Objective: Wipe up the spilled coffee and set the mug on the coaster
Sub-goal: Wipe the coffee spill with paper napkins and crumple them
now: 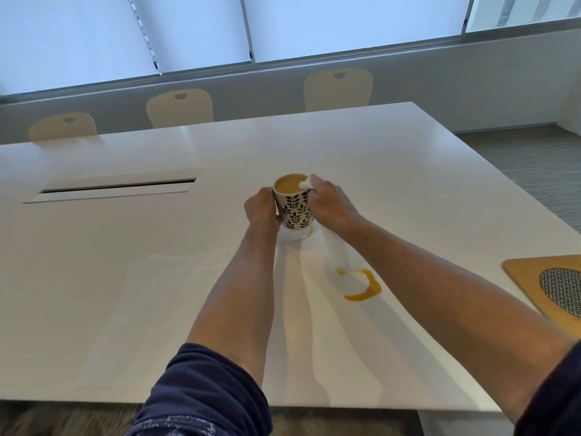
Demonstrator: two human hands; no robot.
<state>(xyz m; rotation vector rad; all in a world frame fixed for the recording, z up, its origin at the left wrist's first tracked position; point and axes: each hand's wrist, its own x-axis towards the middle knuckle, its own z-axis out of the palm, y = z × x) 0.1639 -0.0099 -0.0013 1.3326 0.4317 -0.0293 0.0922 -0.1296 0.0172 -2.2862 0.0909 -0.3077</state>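
Observation:
A white mug [295,209] with a black leaf pattern, nearly full of light brown coffee, stands on the white table [393,171]. My left hand [261,209] grips its left side. My right hand [330,202] pinches a white cloth [338,250] against the mug's right rim; the cloth hangs down toward me. A thin coffee ring [306,236] marks the table at the mug's base. A curved coffee spill [364,286] lies nearer me, right of the cloth's end. The wooden coaster [528,275] with a woven black-and-white centre sits at the right edge.
A second white cloth [179,272] lies flat on the table at the left. A long cable slot [119,185] opens in the tabletop further left. Three cream chairs [179,107] stand behind the far edge. The near table edge [345,402] runs below my forearms.

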